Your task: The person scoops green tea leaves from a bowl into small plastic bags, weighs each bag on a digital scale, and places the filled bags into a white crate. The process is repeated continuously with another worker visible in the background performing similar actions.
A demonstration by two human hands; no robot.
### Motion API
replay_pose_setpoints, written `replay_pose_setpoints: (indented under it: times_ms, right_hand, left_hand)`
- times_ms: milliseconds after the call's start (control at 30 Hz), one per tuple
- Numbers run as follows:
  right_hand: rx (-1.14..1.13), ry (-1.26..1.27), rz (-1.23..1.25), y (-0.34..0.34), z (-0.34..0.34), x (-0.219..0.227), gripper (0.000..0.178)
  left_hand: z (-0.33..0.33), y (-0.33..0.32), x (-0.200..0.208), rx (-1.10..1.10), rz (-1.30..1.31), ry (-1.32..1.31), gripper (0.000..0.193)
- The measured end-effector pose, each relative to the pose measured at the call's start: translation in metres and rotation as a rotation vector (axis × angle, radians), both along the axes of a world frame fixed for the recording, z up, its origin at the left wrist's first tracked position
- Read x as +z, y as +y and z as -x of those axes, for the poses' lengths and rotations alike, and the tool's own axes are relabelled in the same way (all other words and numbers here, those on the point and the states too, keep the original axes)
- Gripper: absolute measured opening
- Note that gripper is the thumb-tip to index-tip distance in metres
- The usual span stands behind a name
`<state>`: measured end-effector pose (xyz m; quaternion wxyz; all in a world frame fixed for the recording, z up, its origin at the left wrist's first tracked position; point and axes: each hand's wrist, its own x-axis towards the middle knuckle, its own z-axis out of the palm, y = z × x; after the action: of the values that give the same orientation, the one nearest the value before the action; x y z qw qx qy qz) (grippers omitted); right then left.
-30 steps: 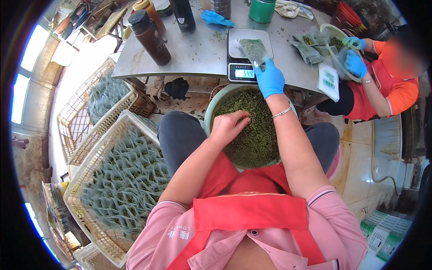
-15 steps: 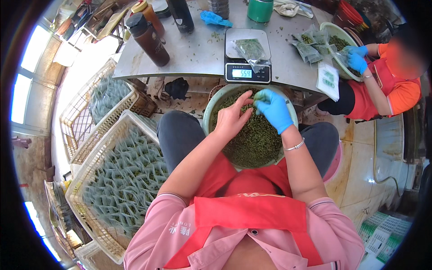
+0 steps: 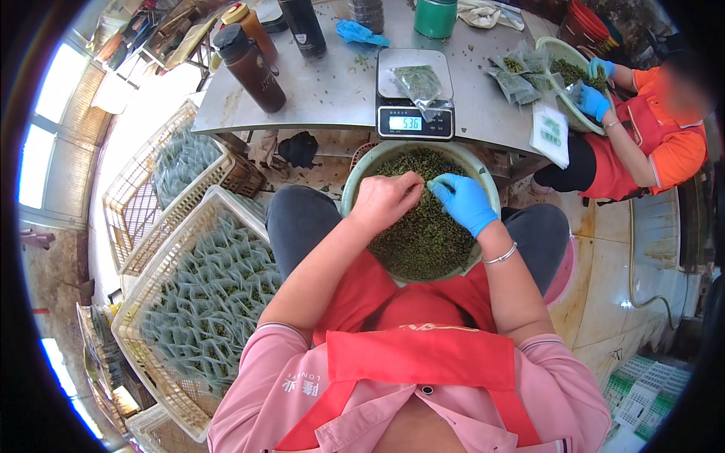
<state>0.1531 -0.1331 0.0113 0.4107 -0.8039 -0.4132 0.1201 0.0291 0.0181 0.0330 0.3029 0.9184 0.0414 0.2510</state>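
Observation:
A round pale green basin filled with small green, peppercorn-like grains sits between my knees. Over its far half, my bare left hand has thumb and fingers pinched together. Just beside it, my right hand, in a blue glove, also has its fingertips closed. Whatever lies between the fingers of either hand is too small to make out. Beyond the basin, a digital scale with a lit display stands at the table's edge. On its plate lies a clear plastic bag of green grains.
Bottles and a green canister stand on the metal table. To the left, a plastic crate holds many filled bags, with another crate behind. A blue-gloved co-worker sits at right by a second basin.
My left fingers, spread before, have drawn together into a pinch, and my right fingertips have moved slightly lower. The scale's reading has dropped. The co-worker's hands have moved apart.

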Motion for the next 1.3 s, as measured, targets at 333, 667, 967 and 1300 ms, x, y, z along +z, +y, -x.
replay_pose_setpoints:
  times_ms: [333,667,967,1300]
  right_hand:
    - [-0.402,-0.697,-0.172,0.082,-0.054,0.024,0.026]
    - [-0.489,-0.675,-0.103,0.110,-0.079,0.016,0.028]
    - [-0.364,-0.531,-0.251,0.100,-0.086,0.015,0.012]
    - [-0.332,0.249,-0.428,0.035,-0.059,0.034,0.013]
  left_hand:
    - [-0.059,0.064,0.036,0.374,0.139,-0.157,0.023]
    - [-0.185,0.068,0.035,0.301,-0.416,-0.141,0.040]
    - [-0.193,0.068,0.010,0.363,-0.658,-0.065,0.049]
    - [-0.160,0.082,0.036,0.194,-0.118,-0.322,0.031]
